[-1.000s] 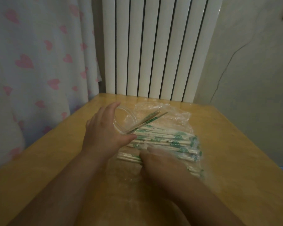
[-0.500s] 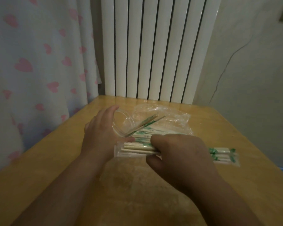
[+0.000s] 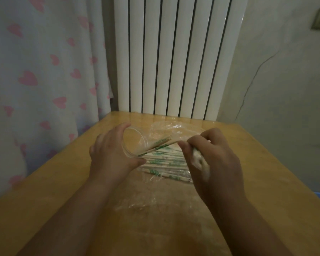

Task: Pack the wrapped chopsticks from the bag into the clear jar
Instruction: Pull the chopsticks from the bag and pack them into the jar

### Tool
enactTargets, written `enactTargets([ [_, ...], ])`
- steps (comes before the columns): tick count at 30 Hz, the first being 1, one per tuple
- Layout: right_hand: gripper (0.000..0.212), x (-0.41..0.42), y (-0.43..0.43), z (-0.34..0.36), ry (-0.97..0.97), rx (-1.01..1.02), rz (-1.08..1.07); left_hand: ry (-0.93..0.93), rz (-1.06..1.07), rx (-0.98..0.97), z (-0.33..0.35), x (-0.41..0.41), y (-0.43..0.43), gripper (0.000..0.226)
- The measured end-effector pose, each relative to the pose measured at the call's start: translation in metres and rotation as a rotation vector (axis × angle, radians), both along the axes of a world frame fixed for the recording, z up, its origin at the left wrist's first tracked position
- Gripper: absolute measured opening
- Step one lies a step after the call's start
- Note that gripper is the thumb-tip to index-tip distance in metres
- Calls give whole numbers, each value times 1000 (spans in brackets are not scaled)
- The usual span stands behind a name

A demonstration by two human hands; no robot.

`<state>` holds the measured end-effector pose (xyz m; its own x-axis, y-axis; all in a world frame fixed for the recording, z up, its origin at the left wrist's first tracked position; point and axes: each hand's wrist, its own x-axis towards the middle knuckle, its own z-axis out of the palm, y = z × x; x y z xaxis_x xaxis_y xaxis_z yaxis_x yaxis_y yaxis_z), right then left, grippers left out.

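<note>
I have my left hand (image 3: 109,156) cupped round the clear jar (image 3: 135,141), fingers and thumb curled on its wall. The jar is tipped over, its mouth facing right and a little toward me. Two wrapped sticks (image 3: 155,145) lean out of that mouth, slanting to the far right.

My right hand (image 3: 211,157) is curled round a small bundle (image 3: 199,160) of wrapped chopsticks. It is blurred, so I cannot count the pieces. This hand sits just right of the jar mouth and is the nearer one to the load.

Between my hands the bag (image 3: 166,126) lies flat on the table (image 3: 266,182). The remaining wrapped chopsticks (image 3: 164,161) inside it lie with their long axes running left to right.

As I read it, the next move turns on the bundle's axis. It looks angled near to far in my grip, while the jar opens rightward. I judge I need to swing its tips leftward into line with the mouth, then slide it in beside the two leaning sticks.
</note>
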<state>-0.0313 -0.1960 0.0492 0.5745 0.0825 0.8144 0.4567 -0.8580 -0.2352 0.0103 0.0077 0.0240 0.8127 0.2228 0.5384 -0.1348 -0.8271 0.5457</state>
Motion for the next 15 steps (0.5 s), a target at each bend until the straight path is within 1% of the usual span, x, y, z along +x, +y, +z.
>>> enactTargets([
  [4, 20, 8, 0, -5, -5, 376, 136, 8, -41, 20, -1, 3, 0, 100],
  [5, 19, 10, 0, -7, 33, 482, 172, 0, -55, 17, -2, 3, -1, 100],
  [8, 19, 7, 5, -7, 294, 905, 323, -10, -99, 11, -2, 3, -2, 100],
  [9, 20, 5, 6, -7, 338, 987, 361, -9, -105, 22, -3, 3, -2, 100],
  [11, 19, 3, 6, -6, 339, 1038, 397, -5, -101, 48, -3, 4, -2, 102],
  [15, 23, 4, 6, -8, 256, 1080, 387, 9, -86, 65, -3, 4, -1, 102],
])
